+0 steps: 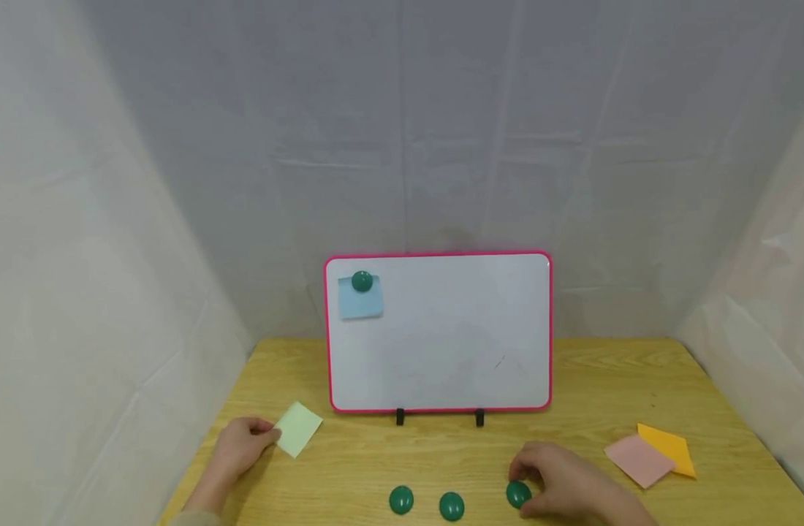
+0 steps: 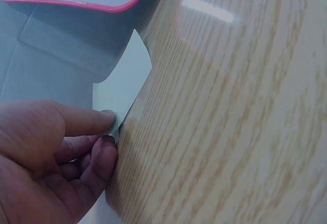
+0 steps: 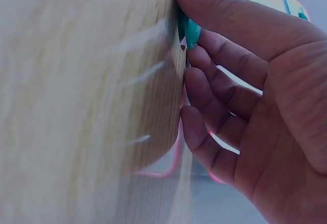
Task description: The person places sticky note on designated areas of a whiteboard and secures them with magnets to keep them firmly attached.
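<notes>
My left hand (image 1: 242,446) pinches a pale green sticky note (image 1: 298,429) by its near corner, between thumb and fingers. In the left wrist view the note (image 2: 125,78) bends upward a little, close over the table. At the front right, my right hand (image 1: 563,482) has its thumb and fingertips around a round green magnet (image 1: 518,494) on the table. The right wrist view shows this magnet (image 3: 191,32) edge-on between thumb and fingers. Another green magnet (image 1: 362,281) holds a blue sticky note (image 1: 360,303) on the upper left of the whiteboard (image 1: 441,336).
Two more green magnets, one (image 1: 401,500) left of the other (image 1: 451,506), lie at the table's front. A pink note (image 1: 640,461) overlaps an orange note (image 1: 672,449) at the right. The pink-framed whiteboard stands on black feet (image 1: 479,417). White sheeting (image 1: 145,292) surrounds the wooden table (image 1: 612,380).
</notes>
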The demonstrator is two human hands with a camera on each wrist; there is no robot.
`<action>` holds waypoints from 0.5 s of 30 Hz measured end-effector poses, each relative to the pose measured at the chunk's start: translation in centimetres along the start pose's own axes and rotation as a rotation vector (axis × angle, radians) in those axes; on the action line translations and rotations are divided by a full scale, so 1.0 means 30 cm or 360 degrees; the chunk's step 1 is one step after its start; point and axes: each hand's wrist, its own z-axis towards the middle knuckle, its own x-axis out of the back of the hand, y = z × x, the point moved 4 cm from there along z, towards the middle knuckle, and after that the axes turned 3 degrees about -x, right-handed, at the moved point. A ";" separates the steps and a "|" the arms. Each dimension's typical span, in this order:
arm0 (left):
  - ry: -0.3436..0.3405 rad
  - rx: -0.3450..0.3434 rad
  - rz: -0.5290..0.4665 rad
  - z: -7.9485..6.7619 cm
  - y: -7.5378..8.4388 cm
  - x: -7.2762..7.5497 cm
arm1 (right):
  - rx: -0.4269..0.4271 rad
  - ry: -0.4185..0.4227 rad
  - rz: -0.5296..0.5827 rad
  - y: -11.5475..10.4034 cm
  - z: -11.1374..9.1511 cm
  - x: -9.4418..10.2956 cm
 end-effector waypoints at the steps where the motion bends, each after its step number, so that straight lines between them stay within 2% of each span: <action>1: -0.0001 0.0003 -0.0003 0.000 0.000 0.000 | -0.0009 -0.0002 0.0003 0.002 0.001 0.000; 15: -0.0014 0.0023 -0.0005 -0.002 0.001 0.001 | -0.0016 0.0003 0.0013 -0.005 -0.004 0.000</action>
